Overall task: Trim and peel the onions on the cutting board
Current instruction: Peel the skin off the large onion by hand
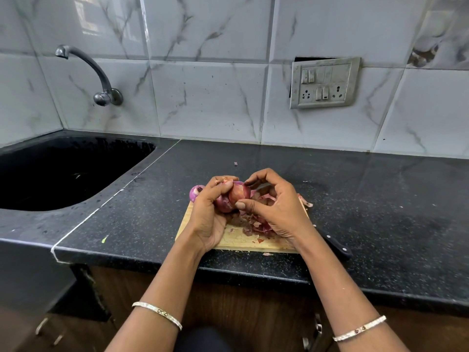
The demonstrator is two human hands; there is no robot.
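Observation:
Above the wooden cutting board (pixel 237 240) I hold a red onion (pixel 238 194) between both hands. My left hand (pixel 212 212) grips it from the left, fingers curled over its top. My right hand (pixel 272 204) pinches the onion's skin with thumb below and fingertips above. A second onion (pixel 196 193), purple and partly hidden by my left hand, lies at the board's far left corner. Loose onion skins (pixel 260 226) are heaped on the board under my right hand.
A black-handled knife (pixel 337 246) lies on the dark counter right of the board, partly under my right wrist. A black sink (pixel 63 171) with a wall tap (pixel 101 82) sits to the left. A switch panel (pixel 323 83) is on the tiled wall.

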